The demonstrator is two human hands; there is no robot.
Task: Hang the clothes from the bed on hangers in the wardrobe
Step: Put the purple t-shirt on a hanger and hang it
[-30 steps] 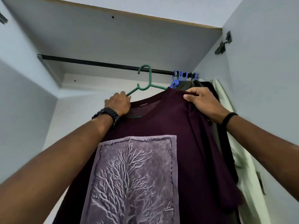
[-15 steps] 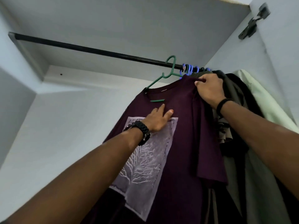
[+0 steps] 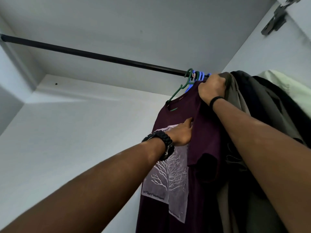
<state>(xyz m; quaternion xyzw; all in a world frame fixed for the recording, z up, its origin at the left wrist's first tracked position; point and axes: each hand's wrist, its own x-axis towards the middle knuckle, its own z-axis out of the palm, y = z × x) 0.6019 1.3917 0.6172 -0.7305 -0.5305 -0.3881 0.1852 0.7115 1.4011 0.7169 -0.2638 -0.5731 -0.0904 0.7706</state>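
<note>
Matt maroon cloth t-shirt (image 3: 207,132) with rough-looking pale tree print (image 3: 170,174), thin green plastic hanger (image 3: 180,87), glossy black metal rail (image 3: 94,55), smooth matt white wardrobe panels (image 3: 84,132), dull grey metal hinge (image 3: 276,21) far right.

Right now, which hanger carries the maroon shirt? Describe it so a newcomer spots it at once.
Follow the black rail rightward to the cluster of hooks near the wardrobe's side wall. The green hanger is the leftmost one there, its arm running down into the maroon shirt collar. The hangers beside it are blue.
</note>
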